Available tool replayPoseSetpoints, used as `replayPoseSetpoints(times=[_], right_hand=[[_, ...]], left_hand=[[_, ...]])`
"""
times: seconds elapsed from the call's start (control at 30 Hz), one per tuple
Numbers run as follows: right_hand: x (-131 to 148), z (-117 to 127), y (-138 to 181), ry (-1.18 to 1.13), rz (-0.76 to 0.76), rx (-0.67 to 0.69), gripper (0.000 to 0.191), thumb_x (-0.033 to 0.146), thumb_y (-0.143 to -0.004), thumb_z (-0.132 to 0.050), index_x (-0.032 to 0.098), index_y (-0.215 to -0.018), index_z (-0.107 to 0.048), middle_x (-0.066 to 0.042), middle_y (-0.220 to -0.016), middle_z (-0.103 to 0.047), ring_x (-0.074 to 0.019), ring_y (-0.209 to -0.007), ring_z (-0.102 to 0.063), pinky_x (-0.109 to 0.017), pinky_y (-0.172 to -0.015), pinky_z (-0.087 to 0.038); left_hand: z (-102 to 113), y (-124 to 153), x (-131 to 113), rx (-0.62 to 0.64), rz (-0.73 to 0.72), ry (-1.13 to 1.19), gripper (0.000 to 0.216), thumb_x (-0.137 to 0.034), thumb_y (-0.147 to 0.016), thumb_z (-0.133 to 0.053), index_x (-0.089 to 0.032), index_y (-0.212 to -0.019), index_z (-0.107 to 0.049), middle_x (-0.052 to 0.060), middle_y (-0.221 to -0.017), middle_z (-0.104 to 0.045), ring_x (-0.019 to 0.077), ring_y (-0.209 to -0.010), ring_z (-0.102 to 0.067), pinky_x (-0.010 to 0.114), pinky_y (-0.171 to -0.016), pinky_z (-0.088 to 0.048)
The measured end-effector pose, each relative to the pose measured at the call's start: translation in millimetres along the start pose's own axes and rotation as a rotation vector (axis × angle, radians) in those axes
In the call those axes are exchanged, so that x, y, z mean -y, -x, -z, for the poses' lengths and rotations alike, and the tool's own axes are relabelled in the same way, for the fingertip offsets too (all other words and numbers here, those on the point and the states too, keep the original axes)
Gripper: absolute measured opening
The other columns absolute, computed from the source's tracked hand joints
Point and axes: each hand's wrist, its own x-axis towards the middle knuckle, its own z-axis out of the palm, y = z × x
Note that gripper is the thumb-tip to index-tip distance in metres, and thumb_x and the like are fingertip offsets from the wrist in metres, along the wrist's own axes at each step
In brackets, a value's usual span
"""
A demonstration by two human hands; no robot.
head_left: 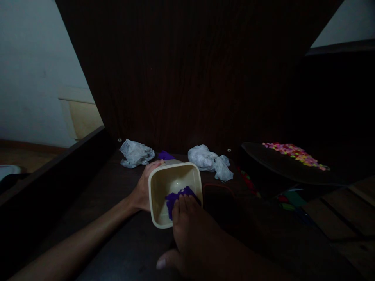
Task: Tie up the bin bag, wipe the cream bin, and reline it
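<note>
A cream square plastic container (159, 185) stands tilted toward me on the dark table. My left hand (145, 187) is wrapped round its left side and holds it. My right hand (190, 234) reaches over the near rim, its fingers pressing a purple cloth (175, 197) against the inside of the container. The thumb of that hand sticks out low toward me.
Two crumpled white plastic bags (135, 153) (209, 159) lie at the back of the table, with a purple scrap (166, 155) between them. A dark tray of small pink and yellow pieces (294, 154) sits at the right. A dark wooden board (190, 70) rises behind.
</note>
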Motion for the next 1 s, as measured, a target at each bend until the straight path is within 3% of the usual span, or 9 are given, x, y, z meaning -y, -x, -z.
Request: replayPoseSetpoints(times=[0.13, 0.3, 0.43, 0.53, 0.67, 0.93, 1.0], right_hand=[[-5, -16, -11, 0.007, -0.018, -0.016, 0.122, 0.068, -0.065, -0.081, -0.011, -0.149, -0.043, -0.04, -0.153, -0.039, -0.0523, -0.144, -0.04, -0.06, -0.12, -0.034], [-12, -30, -31, -0.064, -0.075, -0.075, 0.089, 0.053, -0.084, -0.071, 0.003, -0.153, -0.046, -0.03, -0.153, -0.048, -0.0484, -0.143, -0.045, -0.062, -0.118, -0.036], [-18, -17, -38, -0.129, 0.002, 0.023, 0.103, 0.062, -0.077, -0.074, 0.004, -0.156, -0.04, -0.027, -0.158, -0.043, -0.0475, -0.147, -0.039, -0.057, -0.12, -0.036], [-17, -8, -42, -0.144, 0.031, 0.065, 0.112, 0.064, -0.073, -0.076, 0.006, -0.16, -0.033, -0.026, -0.163, -0.035, -0.0473, -0.15, -0.033, -0.058, -0.122, -0.03], [-13, 0, -44, -0.133, 0.102, 0.128, 0.117, 0.06, -0.07, -0.079, 0.002, -0.159, -0.03, -0.029, -0.166, -0.026, -0.047, -0.153, -0.027, -0.058, -0.125, -0.022], [-9, 16, -32, -0.125, 0.192, 0.217, 0.125, 0.055, -0.068, -0.084, -0.007, -0.158, -0.025, -0.036, -0.165, -0.016, -0.0482, -0.155, -0.018, -0.057, -0.126, -0.021], [-4, 11, -26, -0.116, 0.203, 0.17, 0.113, 0.048, -0.076, -0.08, -0.007, -0.158, -0.025, -0.035, -0.164, -0.02, -0.0469, -0.154, -0.021, -0.058, -0.126, -0.024]], left_hand=[[0, -4, -5, -0.001, -0.149, -0.026, 0.13, -0.07, -0.052, -0.09, -0.028, -0.159, -0.029, 0.019, -0.144, -0.054, 0.0469, -0.131, -0.056, 0.069, -0.109, -0.047], [1, -7, -12, 0.014, -0.203, -0.031, 0.122, -0.07, -0.062, -0.086, -0.025, -0.16, -0.029, 0.021, -0.144, -0.054, 0.0435, -0.132, -0.056, 0.066, -0.11, -0.047], [2, -7, -18, 0.001, -0.248, -0.042, 0.11, -0.064, -0.074, -0.082, -0.023, -0.16, -0.027, 0.022, -0.143, -0.054, 0.0413, -0.134, -0.055, 0.065, -0.111, -0.047], [1, -8, -20, 0.016, -0.278, -0.058, 0.107, -0.068, -0.077, -0.077, -0.023, -0.16, -0.027, 0.023, -0.143, -0.054, 0.0407, -0.134, -0.055, 0.066, -0.11, -0.046], [0, -9, -23, 0.001, -0.329, -0.094, 0.101, -0.06, -0.083, -0.076, -0.017, -0.16, -0.027, 0.025, -0.142, -0.053, 0.0392, -0.136, -0.053, 0.065, -0.114, -0.044], [2, -10, -22, 0.023, -0.279, -0.071, 0.1, -0.062, -0.082, -0.076, -0.025, -0.159, -0.026, 0.023, -0.141, -0.055, 0.0396, -0.134, -0.055, 0.067, -0.11, -0.047], [2, -8, -20, 0.011, -0.259, -0.06, 0.098, -0.06, -0.082, -0.076, -0.025, -0.159, -0.027, 0.023, -0.142, -0.055, 0.0397, -0.133, -0.056, 0.066, -0.11, -0.047]])
